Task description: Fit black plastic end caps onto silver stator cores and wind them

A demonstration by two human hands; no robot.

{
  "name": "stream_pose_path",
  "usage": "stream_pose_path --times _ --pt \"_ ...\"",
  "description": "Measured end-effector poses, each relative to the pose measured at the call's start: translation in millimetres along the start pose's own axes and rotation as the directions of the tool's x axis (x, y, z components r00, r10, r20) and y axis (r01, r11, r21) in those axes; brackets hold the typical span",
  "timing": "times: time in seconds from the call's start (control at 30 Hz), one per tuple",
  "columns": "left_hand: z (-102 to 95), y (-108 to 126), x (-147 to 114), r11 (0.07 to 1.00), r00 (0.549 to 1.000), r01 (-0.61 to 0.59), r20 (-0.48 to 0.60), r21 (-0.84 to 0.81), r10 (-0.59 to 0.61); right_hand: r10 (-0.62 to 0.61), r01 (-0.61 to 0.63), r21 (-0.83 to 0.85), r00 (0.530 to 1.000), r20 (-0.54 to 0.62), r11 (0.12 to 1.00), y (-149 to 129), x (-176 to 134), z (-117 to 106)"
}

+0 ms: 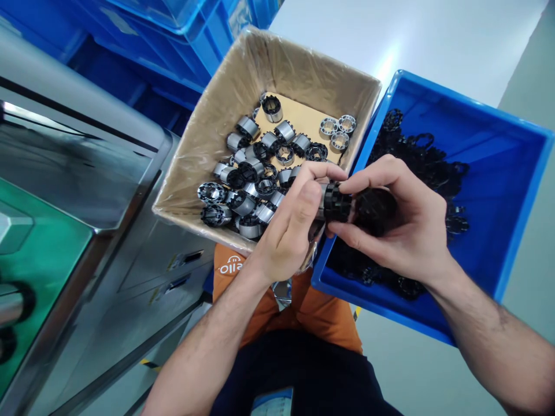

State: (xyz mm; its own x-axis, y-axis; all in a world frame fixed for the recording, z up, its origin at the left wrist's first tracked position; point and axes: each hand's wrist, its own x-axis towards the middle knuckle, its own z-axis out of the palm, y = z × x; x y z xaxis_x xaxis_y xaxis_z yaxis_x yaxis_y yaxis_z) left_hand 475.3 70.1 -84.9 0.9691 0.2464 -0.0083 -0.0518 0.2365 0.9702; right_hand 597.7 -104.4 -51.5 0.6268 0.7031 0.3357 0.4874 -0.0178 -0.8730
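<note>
My left hand (292, 225) is closed around a silver metal cylinder (321, 202), mostly hidden by the fingers. A black toothed end piece (337, 203) sits at the cylinder's right end. My right hand (410, 222) grips that end piece between thumb and forefinger. A dark rounded black piece (375, 211) lies in the curl of the right hand; its exact form is hard to make out. Under the left hand, a plastic-lined cardboard box (299, 60) holds several silver cylinders with black toothed ends (285, 133). Below the right hand, a blue bin (481, 138) contains many loose black plastic pieces (427, 153).
Blue crates (195, 52) stand beyond the box. On the left is a metal machine or bench (143, 127) with a green surface (47, 214), where more silver-and-black parts (13, 303) lie. A white surface (342, 29) extends behind the box and bin.
</note>
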Motion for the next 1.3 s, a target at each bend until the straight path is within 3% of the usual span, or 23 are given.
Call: stream_pose_path --times 0.2,0.3,0.43,0.5,0.6,0.7,0.9,1.1,1.3 --pt "-1.7 4.5 -0.7 0.999 0.999 0.037 -0.001 -0.037 -0.037 0.037 -0.037 0.003 0.999 -0.007 0.999 -2.4 -3.0 2.0" --pt "-5.2 8.7 -2.9 0.992 0.994 0.095 0.063 -0.078 -0.09 0.02 -0.02 0.003 1.0 -0.009 1.0 -4.2 -3.1 0.9" --pt "-4.7 9.7 -1.6 0.986 0.99 0.103 0.115 -0.133 -0.088 0.166 -0.196 0.249 0.977 0.136 0.948 -2.5 2.2 -6.4" --pt "-1.5 8.0 2.8 0.987 0.999 0.046 0.018 -0.155 -0.043 0.23 -0.263 0.294 0.963 0.14 0.919 -1.7 4.7 -10.0" --pt "1.8 6.2 10.8 0.985 0.976 -0.047 -0.216 -0.164 0.01 0.235 -0.232 0.233 0.972 0.013 0.944 -2.5 5.5 -11.7" --pt "1.0 5.7 14.7 0.992 0.946 0.0 -0.323 -0.13 -0.043 0.208 -0.201 0.207 0.978 -0.009 0.957 -3.9 3.9 -9.7" --pt "1.8 2.5 11.5 0.994 0.99 -0.034 -0.139 -0.099 0.02 0.174 -0.172 0.12 0.985 -0.011 0.978 -3.7 1.9 -6.4" --pt "3.2 3.9 6.5 0.987 0.996 0.072 -0.049 -0.141 -0.08 0.06 -0.063 -0.031 0.994 -0.096 0.998 -1.9 -1.7 -1.3" --pt "1.1 5.9 1.3 0.98 0.991 0.136 0.016 -0.144 -0.135 0.049 -0.05 -0.02 0.997 -0.06 0.999 -1.4 -4.7 0.6"
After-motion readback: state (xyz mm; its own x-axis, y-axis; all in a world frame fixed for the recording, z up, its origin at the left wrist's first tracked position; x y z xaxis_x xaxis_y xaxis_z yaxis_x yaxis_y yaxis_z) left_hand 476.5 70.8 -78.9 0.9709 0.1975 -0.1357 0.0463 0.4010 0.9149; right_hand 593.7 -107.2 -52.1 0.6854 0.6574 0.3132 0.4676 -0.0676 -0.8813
